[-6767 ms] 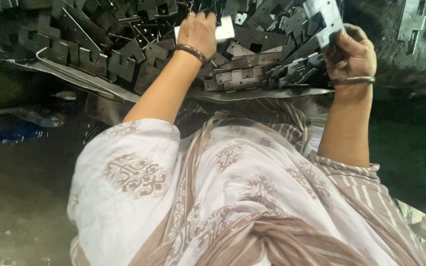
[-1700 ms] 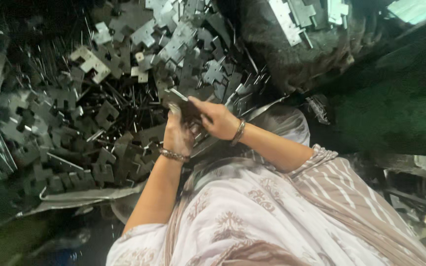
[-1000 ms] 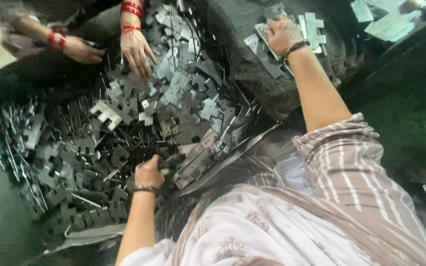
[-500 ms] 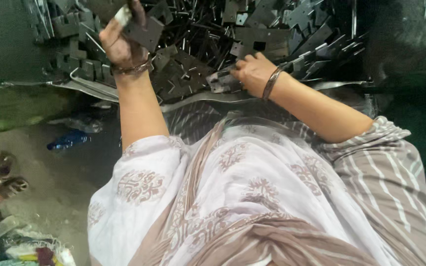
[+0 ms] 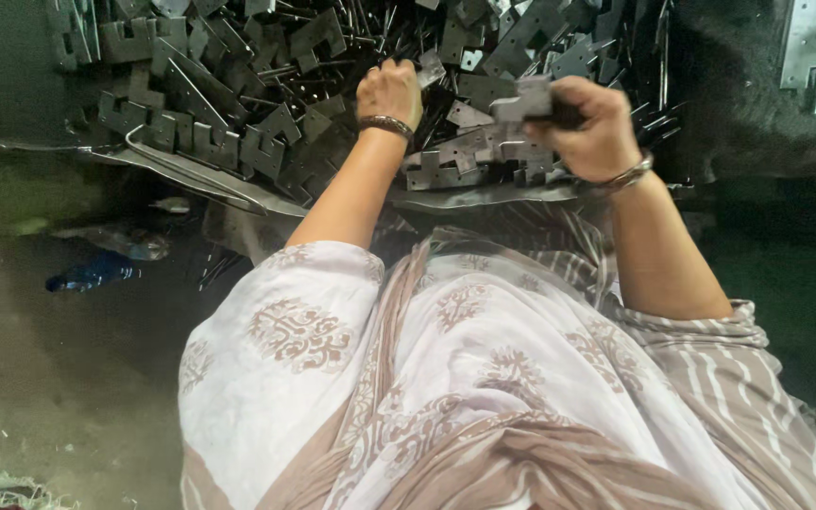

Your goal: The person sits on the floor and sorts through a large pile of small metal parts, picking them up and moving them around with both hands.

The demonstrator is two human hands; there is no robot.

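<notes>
Two hands work at a pile (image 5: 266, 104) of dark metal brackets heaped on a sheet (image 5: 484, 196) right in front of the person. Left hand (image 5: 389, 90) sits on the pile, near its middle, fingers curled down into the pieces; looks closed round sth small, but can't tell what, if anything, the grip holds. Right hand (image 5: 592, 123) is at the pile's right edge, lifted a bit above it, grip pressed tight round one bracket (image 5: 526, 97), thumb on top, the piece's notched end sticking out twd the left hand. Both wrists wear bangles. More brackets lie on a dark mound (image 5: 805, 47) right of the pile. A blue bottle (image 5: 92, 272) lies on the floor, left of and below the pile.

Risks, judged from here: stamped edges look sharp, so bare fingers digging in could get cut or nicked. Pieces interlock, so pulling one may drag others off the sheet edge onto the lap. The held bracket, gripped at one end only, could slip.
</notes>
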